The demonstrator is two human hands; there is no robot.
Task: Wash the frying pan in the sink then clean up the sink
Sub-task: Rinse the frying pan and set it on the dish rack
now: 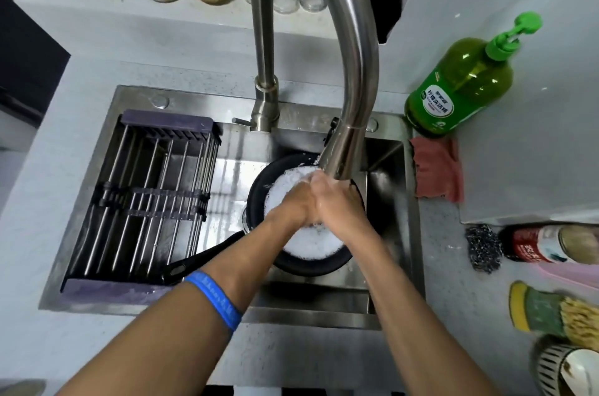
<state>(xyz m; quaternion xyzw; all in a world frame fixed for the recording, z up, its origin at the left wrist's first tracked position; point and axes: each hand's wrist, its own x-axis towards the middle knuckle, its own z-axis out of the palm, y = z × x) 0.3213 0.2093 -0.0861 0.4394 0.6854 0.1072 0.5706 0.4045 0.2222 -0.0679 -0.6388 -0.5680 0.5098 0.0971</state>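
A black frying pan [259, 183] full of white foam lies in the steel sink [393, 227], its handle [201, 261] pointing to the lower left. Above the foam, my left hand [293, 204] and my right hand [337, 201] are pressed against each other right under the spout of the tall steel faucet [351, 81]. Water seems to run over them. Neither hand visibly holds anything; the fingers are partly hidden by the spout and each other.
A purple-framed metal drain rack [142, 198] fills the sink's left half. On the right counter are a green dish soap pump bottle [460, 87], a pink cloth [437, 169], a steel wool scourer [483, 248], a yellow-green sponge [531, 306] and a red-labelled jar [547, 243]. Jars line the back ledge.
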